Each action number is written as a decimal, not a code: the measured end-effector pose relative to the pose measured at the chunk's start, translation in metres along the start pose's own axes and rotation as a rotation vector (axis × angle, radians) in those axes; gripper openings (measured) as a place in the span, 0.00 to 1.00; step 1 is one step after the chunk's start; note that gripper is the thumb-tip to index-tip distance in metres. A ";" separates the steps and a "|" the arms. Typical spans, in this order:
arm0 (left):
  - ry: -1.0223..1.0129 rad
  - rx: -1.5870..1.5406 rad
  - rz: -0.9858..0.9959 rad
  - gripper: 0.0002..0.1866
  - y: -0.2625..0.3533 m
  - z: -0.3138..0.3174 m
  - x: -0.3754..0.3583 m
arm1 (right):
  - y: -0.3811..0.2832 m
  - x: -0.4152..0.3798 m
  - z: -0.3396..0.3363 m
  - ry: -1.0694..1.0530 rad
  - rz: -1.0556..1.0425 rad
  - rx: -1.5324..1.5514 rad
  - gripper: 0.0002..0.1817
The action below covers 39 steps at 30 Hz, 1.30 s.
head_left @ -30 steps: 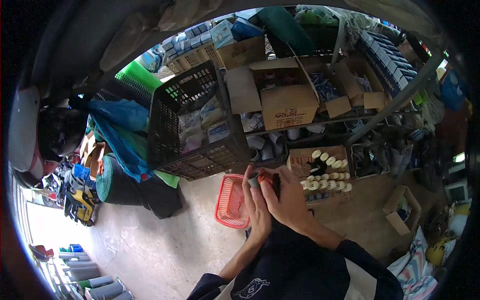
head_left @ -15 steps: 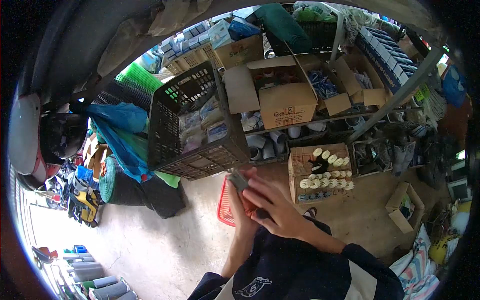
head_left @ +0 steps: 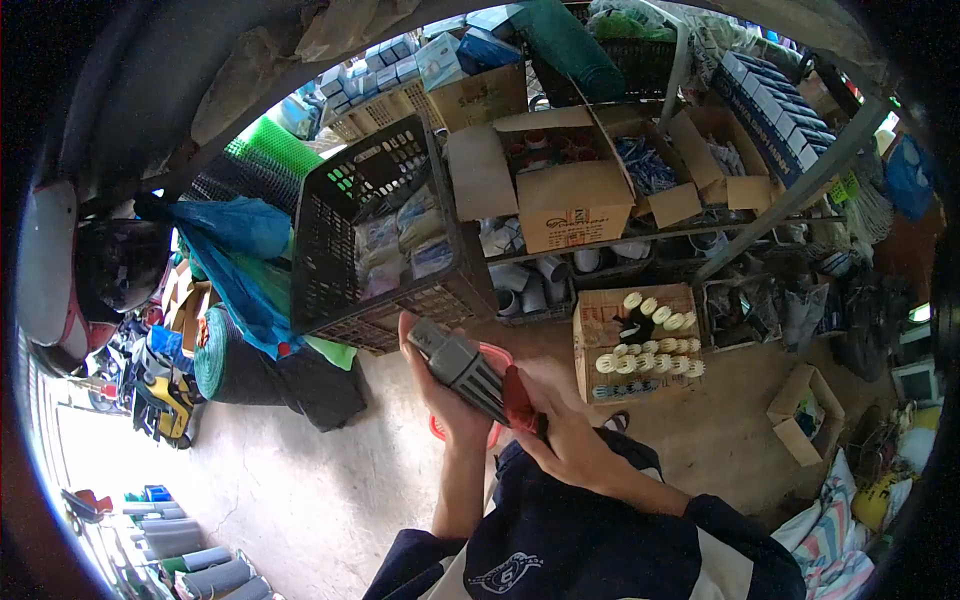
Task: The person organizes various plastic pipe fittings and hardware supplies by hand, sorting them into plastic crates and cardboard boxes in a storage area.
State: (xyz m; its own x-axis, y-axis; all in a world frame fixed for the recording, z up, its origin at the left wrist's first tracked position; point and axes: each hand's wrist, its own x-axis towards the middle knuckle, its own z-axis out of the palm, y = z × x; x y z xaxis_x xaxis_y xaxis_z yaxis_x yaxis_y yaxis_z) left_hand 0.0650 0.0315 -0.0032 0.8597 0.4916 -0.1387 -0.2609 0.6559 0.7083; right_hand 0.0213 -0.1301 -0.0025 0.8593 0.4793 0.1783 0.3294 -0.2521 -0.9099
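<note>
A grey slotted plastic fitting with a red end (head_left: 462,366) lies tilted between my two hands. My left hand (head_left: 450,408) is wrapped along its left side and underneath, fingers reaching up near the narrow grey tip. At the lower right, my right hand (head_left: 568,442) grips the red end, its fingers partly hidden behind it. Below and behind the hands, a red plastic basket (head_left: 497,356) shows in part on the floor. To the right, rows of cream slotted pieces (head_left: 650,364) and some grey ones lie on a cardboard box (head_left: 590,312).
A large black crate (head_left: 400,318) holding bagged goods stands just ahead. Behind it, an open carton (head_left: 575,208) of red-rimmed parts sits on a shelf. A dark mesh roll (head_left: 225,362) stands left; a small open carton (head_left: 800,440) rests on the floor at right.
My right hand has slid down off the grey body to the red end, uncovering the slotted side. My left hand has shifted left and opened out along the fitting.
</note>
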 end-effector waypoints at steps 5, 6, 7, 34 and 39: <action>-0.026 0.127 -0.085 0.26 -0.025 0.002 -0.020 | 0.010 -0.003 -0.017 -0.073 -0.070 -0.345 0.43; -0.043 0.074 -0.175 0.27 -0.029 0.005 -0.027 | 0.009 0.000 -0.019 -0.030 -0.083 -0.324 0.43; -0.060 0.020 -0.264 0.27 -0.031 0.005 -0.034 | 0.007 0.005 -0.020 0.013 -0.099 -0.304 0.44; -0.326 0.826 0.238 0.31 -0.022 0.012 -0.059 | 0.004 0.037 -0.015 0.362 0.287 0.248 0.22; -0.061 0.469 0.095 0.26 -0.026 0.000 -0.038 | 0.001 0.006 0.003 0.381 0.076 0.026 0.18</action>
State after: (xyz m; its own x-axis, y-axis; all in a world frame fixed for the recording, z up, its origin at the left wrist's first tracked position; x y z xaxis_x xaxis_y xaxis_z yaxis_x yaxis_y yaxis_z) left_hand 0.0395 -0.0046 -0.0163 0.8693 0.4935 -0.0270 -0.1258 0.2739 0.9535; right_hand 0.0256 -0.1249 -0.0034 0.9661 0.1128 0.2322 0.2539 -0.2514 -0.9340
